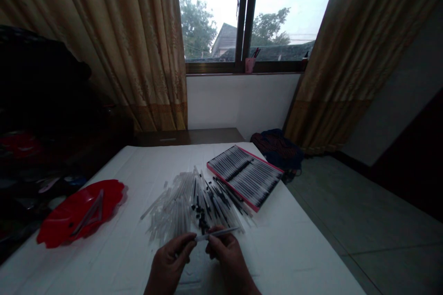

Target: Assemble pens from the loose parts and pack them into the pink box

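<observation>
My left hand (176, 253) pinches the left end of a slim, pale pen (226, 231) at the near side of the white table. Around the middle of the same pen, the fingers of my right hand (223, 246) are closed, and its tip points right. Just beyond both hands lies a loose pile of clear pen barrels (176, 203). Small black caps (200, 216) and dark refills (219, 196) are mixed in at the pile's right side. Behind it to the right, a pink-edged box (247, 175) holds rows of pens.
A red dish (83, 214) with a few clear pieces stands on the left of the white table (294, 249). Dark fabric (278, 150) lies beyond the table's far right corner. A pink cup (249, 65) stands on the windowsill.
</observation>
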Demonstrator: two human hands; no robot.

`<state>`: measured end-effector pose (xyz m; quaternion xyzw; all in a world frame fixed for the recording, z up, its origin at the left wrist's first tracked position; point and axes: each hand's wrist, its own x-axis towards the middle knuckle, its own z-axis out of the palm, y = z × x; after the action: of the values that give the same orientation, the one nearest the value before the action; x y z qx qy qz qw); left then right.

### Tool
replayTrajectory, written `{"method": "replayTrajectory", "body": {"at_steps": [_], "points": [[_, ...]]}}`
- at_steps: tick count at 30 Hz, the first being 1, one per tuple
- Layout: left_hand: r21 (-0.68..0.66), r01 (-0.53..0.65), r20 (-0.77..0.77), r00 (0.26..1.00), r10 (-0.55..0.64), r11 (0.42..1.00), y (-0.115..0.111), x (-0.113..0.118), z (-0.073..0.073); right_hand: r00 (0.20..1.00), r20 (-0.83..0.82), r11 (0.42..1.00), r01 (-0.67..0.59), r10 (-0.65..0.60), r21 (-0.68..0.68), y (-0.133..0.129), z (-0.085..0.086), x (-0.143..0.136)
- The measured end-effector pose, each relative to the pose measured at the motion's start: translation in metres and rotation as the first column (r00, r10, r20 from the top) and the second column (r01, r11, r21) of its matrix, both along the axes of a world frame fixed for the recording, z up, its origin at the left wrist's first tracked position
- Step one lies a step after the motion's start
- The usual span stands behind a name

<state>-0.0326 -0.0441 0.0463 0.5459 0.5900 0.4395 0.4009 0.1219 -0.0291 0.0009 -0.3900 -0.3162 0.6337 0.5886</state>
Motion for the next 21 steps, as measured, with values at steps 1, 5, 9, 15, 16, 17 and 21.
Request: {"method": "replayTrajectory", "body": {"at_steps": [1, 5, 9, 15, 16, 17, 21], "points": [[-0.004, 0.008, -0.017, 1.0, -0.008, 1.0, 0.0, 0.0, -0.001, 1.0, 0.019, 1.0, 0.002, -0.002, 0.016, 0.0, 0.001, 0.001], [-0.032, 0.08, -0.046, 0.996, -0.081, 0.996, 0.003, -0.001, -0.006, 0.992, 0.123, 0.998, -0.029, 0.022, 0.06, 0.005, 0.011, 0.009], [-0.065, 0.134, -0.051, 0.989, -0.138, 0.989, 0.009, 0.003, -0.006, 0.975, 0.216, 0.994, -0.064, 0.044, 0.088, 0.016, 0.017, 0.018], [-0.118, 0.191, -0.021, 0.981, -0.195, 0.974, 0.025, 0.012, -0.015, 0.95, 0.302, 0.988, -0.12, 0.086, 0.097, 0.029, 0.006, 0.042], [-0.127, 0.194, -0.018, 0.98, -0.198, 0.973, 0.028, 0.013, -0.02, 0.948, 0.312, 0.991, -0.094, 0.059, 0.097, 0.029, 0.004, 0.048], [-0.134, 0.199, -0.017, 0.979, -0.203, 0.971, 0.03, 0.014, -0.025, 0.945, 0.326, 0.993, -0.062, 0.024, 0.105, 0.029, 0.003, 0.055], [-0.139, 0.21, -0.042, 0.975, -0.218, 0.968, 0.035, 0.014, -0.043, 0.914, 0.404, 0.99, -0.026, -0.032, 0.136, 0.024, 0.003, 0.077]]}}
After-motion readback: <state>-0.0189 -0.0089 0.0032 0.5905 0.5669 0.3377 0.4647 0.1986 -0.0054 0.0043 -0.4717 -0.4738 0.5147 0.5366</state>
